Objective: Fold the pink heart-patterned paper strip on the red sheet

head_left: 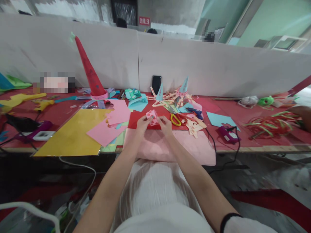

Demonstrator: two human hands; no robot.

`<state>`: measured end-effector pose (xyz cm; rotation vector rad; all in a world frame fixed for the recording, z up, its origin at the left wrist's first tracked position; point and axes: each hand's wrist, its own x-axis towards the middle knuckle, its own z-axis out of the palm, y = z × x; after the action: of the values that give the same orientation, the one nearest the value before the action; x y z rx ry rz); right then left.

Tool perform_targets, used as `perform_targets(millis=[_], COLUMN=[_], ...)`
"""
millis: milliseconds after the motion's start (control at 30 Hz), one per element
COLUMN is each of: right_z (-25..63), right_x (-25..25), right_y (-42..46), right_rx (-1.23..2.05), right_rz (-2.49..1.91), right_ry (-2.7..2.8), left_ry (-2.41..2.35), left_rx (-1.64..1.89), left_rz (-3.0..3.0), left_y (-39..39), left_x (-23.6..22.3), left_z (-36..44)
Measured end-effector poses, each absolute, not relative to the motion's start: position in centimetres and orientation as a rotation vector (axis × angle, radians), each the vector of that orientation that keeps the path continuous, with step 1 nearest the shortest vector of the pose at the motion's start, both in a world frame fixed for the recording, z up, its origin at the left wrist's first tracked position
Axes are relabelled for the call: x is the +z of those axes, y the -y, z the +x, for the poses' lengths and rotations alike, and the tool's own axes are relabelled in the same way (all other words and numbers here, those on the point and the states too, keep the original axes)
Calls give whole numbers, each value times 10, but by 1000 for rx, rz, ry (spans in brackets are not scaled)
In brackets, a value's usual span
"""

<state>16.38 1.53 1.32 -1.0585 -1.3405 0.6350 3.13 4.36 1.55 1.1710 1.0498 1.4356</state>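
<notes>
Between my two hands is a small piece of pink paper (152,117) with red marks on it, held just above a red sheet (135,121). My left hand (143,123) pinches its left side, and my right hand (165,124) grips its right side between thumb and fingers. Under my wrists a large pale pink sheet (191,147) reaches over the table's front edge. Scissors with yellow handles (176,120) lie just right of my right hand. Pink cut paper (119,111) lies to the left.
A tall red paper cone (89,64) and small blue cones (184,86) stand toward the white partition (170,58). A phone (156,83) leans there. A yellow sheet (75,132) lies left; a purple box with a cable (227,134) and tangled ribbons (264,124) lie right, near another person's hand (305,116).
</notes>
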Motion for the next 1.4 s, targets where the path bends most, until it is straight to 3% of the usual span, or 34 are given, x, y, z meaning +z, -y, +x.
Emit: perform_targets(millis=[667, 1100, 1400], right_z=[161, 163, 163], right_x=[15, 10, 11], right_y=[-12, -20, -18], right_rx=[634, 865, 849], right_rz=[-1093, -1076, -1075], right_ry=[1344, 1210, 1231], left_ry=[-1035, -1057, -1081], left_rx=[1395, 1364, 1437], left_rz=[1203, 1251, 1236], left_y=[-39, -38, -37], left_x=[21, 24, 22], left_z=[30, 31, 32])
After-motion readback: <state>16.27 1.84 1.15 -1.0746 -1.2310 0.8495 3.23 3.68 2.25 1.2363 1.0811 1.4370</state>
